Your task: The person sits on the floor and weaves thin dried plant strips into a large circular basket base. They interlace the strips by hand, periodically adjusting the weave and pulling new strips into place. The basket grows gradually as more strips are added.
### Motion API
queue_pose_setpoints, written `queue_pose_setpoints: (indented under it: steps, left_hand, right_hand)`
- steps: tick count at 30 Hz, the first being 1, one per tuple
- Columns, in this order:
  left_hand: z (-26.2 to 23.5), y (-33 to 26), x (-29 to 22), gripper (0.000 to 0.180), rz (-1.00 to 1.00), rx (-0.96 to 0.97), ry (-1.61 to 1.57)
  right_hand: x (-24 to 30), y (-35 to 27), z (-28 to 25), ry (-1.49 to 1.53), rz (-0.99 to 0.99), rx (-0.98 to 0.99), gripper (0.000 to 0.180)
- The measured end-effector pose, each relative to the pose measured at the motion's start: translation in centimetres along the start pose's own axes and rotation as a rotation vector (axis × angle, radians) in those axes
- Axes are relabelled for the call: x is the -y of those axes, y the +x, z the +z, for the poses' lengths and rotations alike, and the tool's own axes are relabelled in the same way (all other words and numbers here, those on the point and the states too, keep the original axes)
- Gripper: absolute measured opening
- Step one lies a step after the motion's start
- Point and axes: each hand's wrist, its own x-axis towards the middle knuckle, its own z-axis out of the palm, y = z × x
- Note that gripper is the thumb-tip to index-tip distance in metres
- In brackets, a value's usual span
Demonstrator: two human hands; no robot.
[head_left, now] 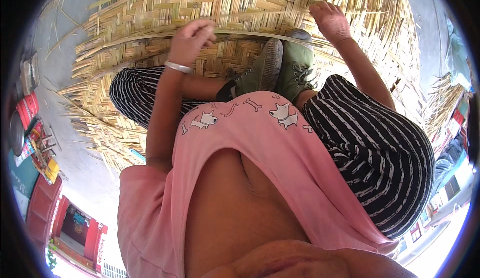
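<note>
I squat on a large woven bamboo mat (240,3) spread on the ground, both green shoes (280,68) planted on it. My left hand (192,40), a silver bangle on its wrist, is closed on a long thin bamboo strip (135,37) that curves across the weave in front of my feet. My right hand (330,20) reaches farther out to the right. Its back faces me and its fingers curl down among the mat's strips near the same long strip. My pink shirt and striped trousers hide the near part of the mat.
Loose strip ends fray out at the mat's left edge (95,128) on grey concrete floor (55,33). Red containers (27,110) and colourful small items (42,153) sit at the far left. A bundle of spare strips (445,98) lies at the right.
</note>
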Motion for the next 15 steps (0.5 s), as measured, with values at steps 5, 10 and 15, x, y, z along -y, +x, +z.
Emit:
queue_pose_setpoints:
  steps: [5, 10, 15]
  left_hand:
    - [5.9, 1.4, -0.5, 0.047, -0.249, 0.2, -0.271]
    - [7.7, 3.9, -1.1, 0.034, -0.085, 0.247, -0.752]
    - [6.9, 5.2, -0.9, 0.024, 0.11, 0.25, -0.8]
  right_hand:
    - [1.8, -0.7, -5.7, 0.591, 0.062, 0.018, 0.027]
    - [3.5, -1.7, -7.9, 1.185, 0.291, 0.398, 0.034]
    - [4.4, -1.9, -7.0, 1.178, 0.29, 0.487, 0.027]
